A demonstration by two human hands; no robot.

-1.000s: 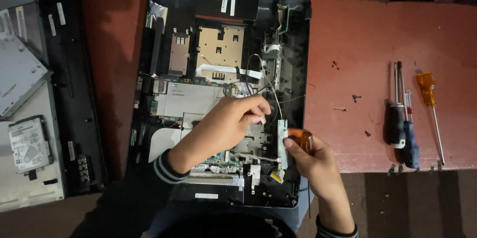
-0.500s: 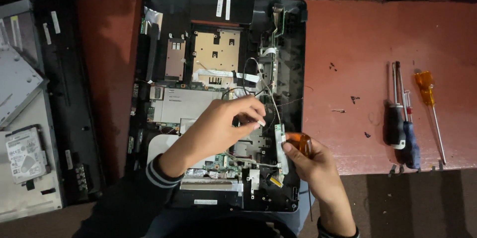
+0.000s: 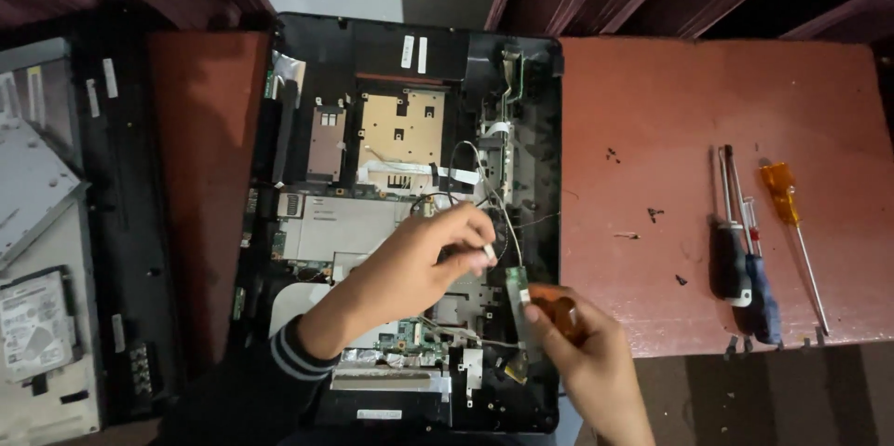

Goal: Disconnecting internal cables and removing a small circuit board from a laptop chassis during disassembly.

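An opened black computer chassis [image 3: 307, 46] lies on a red table, its boards and thin wires exposed. My left hand [image 3: 410, 264] reaches over the middle of it, thumb and fingers pinched on a small white cable connector [image 3: 487, 251]. My right hand [image 3: 591, 358] is at the chassis' lower right corner and grips an orange-handled screwdriver [image 3: 559, 308]. Its thumb rests by a narrow green circuit strip [image 3: 516, 290]. A thin wire [image 3: 484, 171] runs from the connector toward the top of the chassis.
Three screwdrivers lie at the table's right: black-handled [image 3: 731, 269], blue-handled [image 3: 762, 302] and orange-handled [image 3: 780, 193]. Small loose screws [image 3: 654, 214] dot the red table [image 3: 652, 111]. At the left sit a removed black cover [image 3: 121, 223] and a hard drive [image 3: 33, 325].
The view has tilted, so everything sits lower in the picture. My left fingers have closed tighter on the white connector. My right hand stays at the green strip.
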